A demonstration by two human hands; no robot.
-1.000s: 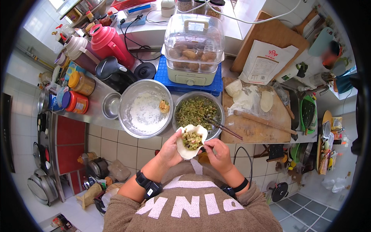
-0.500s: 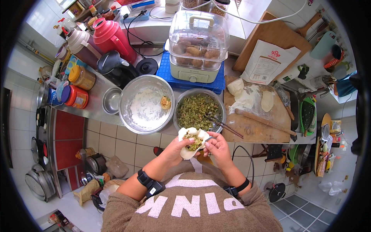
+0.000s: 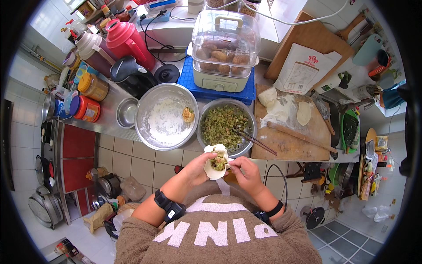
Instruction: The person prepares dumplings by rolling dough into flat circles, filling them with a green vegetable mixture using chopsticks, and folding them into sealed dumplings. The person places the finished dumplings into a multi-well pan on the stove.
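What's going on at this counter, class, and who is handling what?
A person holds a dough wrapper with both hands: the left hand cradles it while the fingers of the right hand pinch its right edge. It is open, with chopped green filling showing. Beyond it, chopsticks rest in a bowl of the same-looking filling. A larger metal bowl holds white powder and one small yellowish piece. A rolling pin and flat dough piece lie on the wooden board.

Your metal counter (image 3: 108,111) extends before you. Directly on it you find a red jar (image 3: 90,111), a black kettle (image 3: 131,77), a small bowl (image 3: 127,113), a large bowl (image 3: 144,112), a filling bowl (image 3: 251,118), a blue tray (image 3: 186,78) and a wooden board (image 3: 290,148).
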